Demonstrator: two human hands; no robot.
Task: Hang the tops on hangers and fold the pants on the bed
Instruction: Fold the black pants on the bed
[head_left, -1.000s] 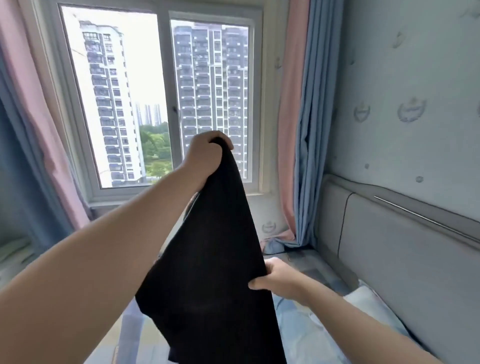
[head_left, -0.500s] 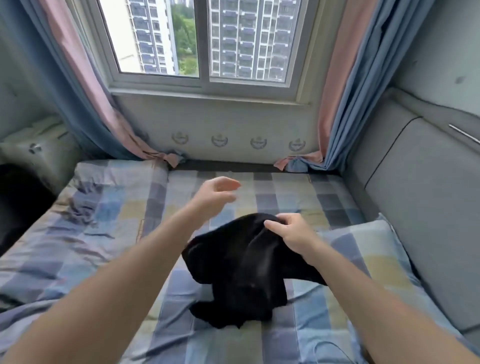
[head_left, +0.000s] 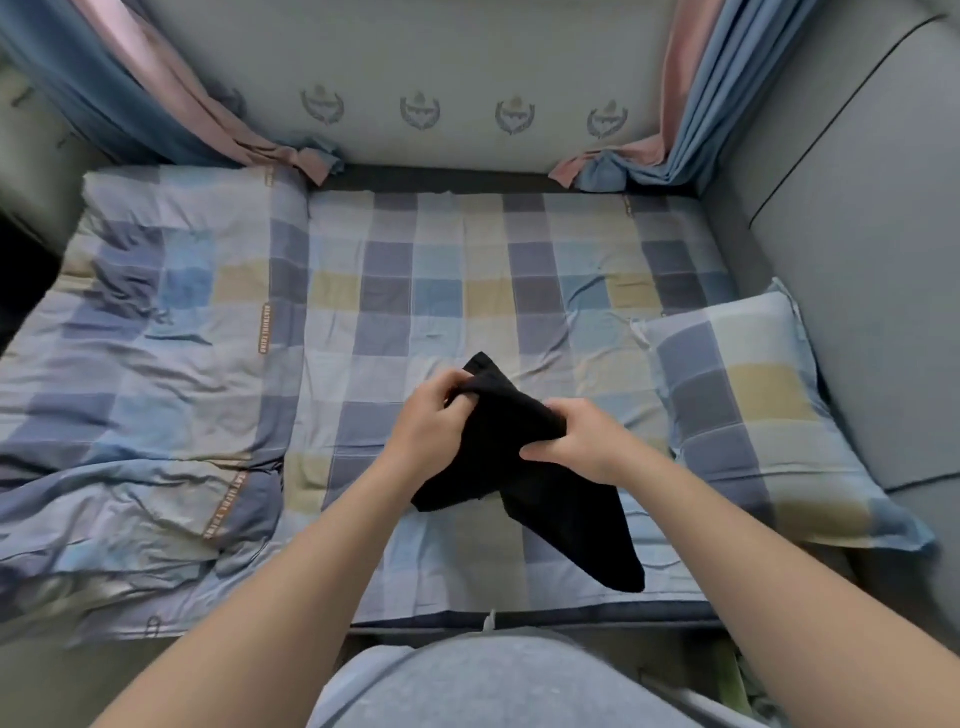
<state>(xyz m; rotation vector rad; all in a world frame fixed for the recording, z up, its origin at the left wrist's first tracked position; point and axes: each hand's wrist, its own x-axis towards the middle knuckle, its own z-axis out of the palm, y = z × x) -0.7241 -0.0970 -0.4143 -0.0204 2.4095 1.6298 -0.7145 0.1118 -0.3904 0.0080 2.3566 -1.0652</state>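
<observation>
A black garment, bunched and partly folded, hangs just above the checked bed sheet near the bed's front edge. My left hand grips its upper left edge with curled fingers. My right hand pinches the cloth's upper right part, close beside the left hand. One dark end trails down to the lower right over the sheet. No hanger is in view.
A rumpled checked duvet covers the bed's left half. A matching pillow lies at the right against the grey padded headboard. Blue and pink curtains hang at both back corners.
The view has tilted down from the window to the bed. The garment came down from held-up height. My left hand let go of it, then took hold again next to my right hand.
</observation>
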